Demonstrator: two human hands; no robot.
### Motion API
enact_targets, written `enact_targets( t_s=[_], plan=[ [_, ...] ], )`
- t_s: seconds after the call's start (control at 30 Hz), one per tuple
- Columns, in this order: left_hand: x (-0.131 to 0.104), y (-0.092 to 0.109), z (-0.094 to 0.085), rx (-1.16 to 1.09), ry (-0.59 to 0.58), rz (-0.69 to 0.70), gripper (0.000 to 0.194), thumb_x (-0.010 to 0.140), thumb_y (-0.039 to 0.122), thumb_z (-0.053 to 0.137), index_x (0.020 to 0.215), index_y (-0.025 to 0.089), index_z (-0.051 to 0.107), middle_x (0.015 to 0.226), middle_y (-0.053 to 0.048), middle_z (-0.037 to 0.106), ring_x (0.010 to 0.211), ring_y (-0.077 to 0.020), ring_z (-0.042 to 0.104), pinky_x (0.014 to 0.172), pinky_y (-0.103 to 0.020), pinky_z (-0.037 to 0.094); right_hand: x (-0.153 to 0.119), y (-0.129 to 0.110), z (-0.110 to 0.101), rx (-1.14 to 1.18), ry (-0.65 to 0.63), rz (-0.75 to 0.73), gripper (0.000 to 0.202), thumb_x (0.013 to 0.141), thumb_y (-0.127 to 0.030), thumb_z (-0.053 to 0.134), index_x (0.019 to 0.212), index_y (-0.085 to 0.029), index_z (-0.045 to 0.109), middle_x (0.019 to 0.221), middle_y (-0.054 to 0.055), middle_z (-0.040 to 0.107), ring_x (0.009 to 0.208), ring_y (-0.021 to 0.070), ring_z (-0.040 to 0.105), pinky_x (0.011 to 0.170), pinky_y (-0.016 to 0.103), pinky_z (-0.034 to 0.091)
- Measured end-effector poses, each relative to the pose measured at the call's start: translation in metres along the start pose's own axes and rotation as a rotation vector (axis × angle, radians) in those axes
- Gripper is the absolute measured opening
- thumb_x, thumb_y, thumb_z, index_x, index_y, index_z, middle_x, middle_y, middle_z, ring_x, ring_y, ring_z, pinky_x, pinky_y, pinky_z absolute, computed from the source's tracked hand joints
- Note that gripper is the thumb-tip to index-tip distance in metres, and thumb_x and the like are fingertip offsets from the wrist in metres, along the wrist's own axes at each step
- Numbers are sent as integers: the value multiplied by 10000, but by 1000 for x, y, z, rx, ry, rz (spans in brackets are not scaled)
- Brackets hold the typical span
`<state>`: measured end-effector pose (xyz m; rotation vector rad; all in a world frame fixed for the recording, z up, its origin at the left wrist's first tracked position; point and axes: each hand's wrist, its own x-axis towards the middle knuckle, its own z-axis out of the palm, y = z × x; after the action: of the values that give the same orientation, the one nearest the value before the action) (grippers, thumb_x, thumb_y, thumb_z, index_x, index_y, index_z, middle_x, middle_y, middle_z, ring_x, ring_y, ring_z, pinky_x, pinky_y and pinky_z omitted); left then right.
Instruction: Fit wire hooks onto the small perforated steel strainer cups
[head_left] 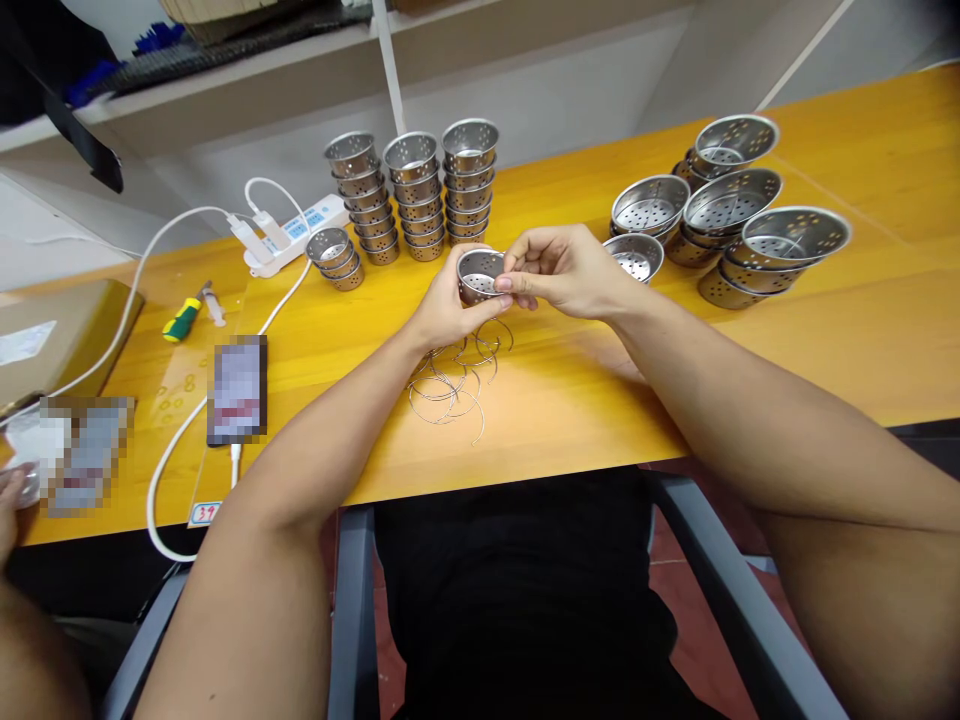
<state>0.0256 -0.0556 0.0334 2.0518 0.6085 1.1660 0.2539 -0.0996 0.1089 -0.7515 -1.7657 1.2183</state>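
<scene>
My left hand (442, 308) is wrapped round a small perforated metal cup (478, 272), its open top tilted up. At the cup's right rim, my right hand (566, 272) is closed in a pinch, thumb against fingers. What lies between those fingertips is too small to make out. Several thin, curved metal wires (450, 385) lie tangled on the table just below the cup, partly behind my left forearm.
Stacks of perforated cups (412, 195) stand at the back, with a shorter stack (337, 258) beside a power strip (300, 235). More cups (731, 205) are stacked at right. Leftward lie a screwdriver (181, 318), a charging phone (237, 390), a cardboard box (71, 335) and another person's hand (9, 505).
</scene>
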Motion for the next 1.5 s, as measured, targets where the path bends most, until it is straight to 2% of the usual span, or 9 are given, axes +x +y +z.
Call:
enact_targets(
  t_s=[0.23,0.33,0.43,0.6,0.87,1.1,1.23,1.4,1.5],
  plan=[
    [-1,-2,1,5,6,13,916,871,811,894,1483,246,512,1370,-124,739,1223,-288,776,1147,-479,627,-2,3,1,-62,15,-28,648,692,-820,1066,896,-268,794,712,8,716,604,178,590,544,364,502],
    [-1,-11,0,28,38,-9,952,866,844,888,1505,254,501,1444,-139,718,1322,-313,759,1216,-503,611,-5,4,1,-174,132,-82,677,737,-859,1018,1056,-292,832,916,49,782,726,213,655,646,399,592],
    [0,-25,-4,42,69,15,963,881,843,881,1536,266,475,1500,-145,681,1416,-337,727,1286,-550,577,-7,4,-1,-335,224,-148,611,866,-870,911,1127,-323,833,1132,91,802,928,276,732,825,461,664],
    [2,-40,-8,47,80,66,937,907,816,877,1563,294,458,1528,-135,651,1463,-347,708,1331,-606,548,-8,5,-5,-523,140,-226,493,1008,-801,775,1073,-318,851,1248,126,801,1116,358,746,1004,575,660],
    [-1,-35,-4,77,68,99,927,963,795,826,1640,320,405,1522,-123,654,1439,-338,721,1310,-584,561,-8,13,-4,-570,24,-224,513,1029,-782,755,1182,-315,904,1501,168,703,1435,455,659,1244,719,543],
    [-1,-26,-2,62,65,78,933,931,820,832,1600,308,429,1527,-136,667,1408,-332,735,1262,-539,606,-10,14,2,-592,7,-215,484,1045,-731,737,1261,-339,921,1508,162,688,1478,452,635,1299,706,511],
    [-2,-20,-2,91,51,70,984,902,845,842,1612,323,402,1539,-132,638,1432,-351,726,1257,-544,614,-11,10,3,-644,1,-175,582,1023,-741,756,1428,-332,845,1582,160,671,1511,455,613,1299,681,518],
    [-2,-15,2,203,8,72,1159,864,859,876,1709,350,268,1695,-152,522,1600,-402,621,1326,-582,557,-10,-2,4,-724,-8,-150,963,938,-743,841,1739,-285,566,1649,179,647,1521,488,602,1288,667,524],
    [-4,-17,1,233,-23,67,1192,894,861,844,1762,385,181,1783,-161,449,1651,-413,567,1298,-601,557,-15,-28,-8,-841,2,-113,857,967,-695,824,1693,-298,601,1609,179,648,1508,481,606,1311,641,505]
  ],
)
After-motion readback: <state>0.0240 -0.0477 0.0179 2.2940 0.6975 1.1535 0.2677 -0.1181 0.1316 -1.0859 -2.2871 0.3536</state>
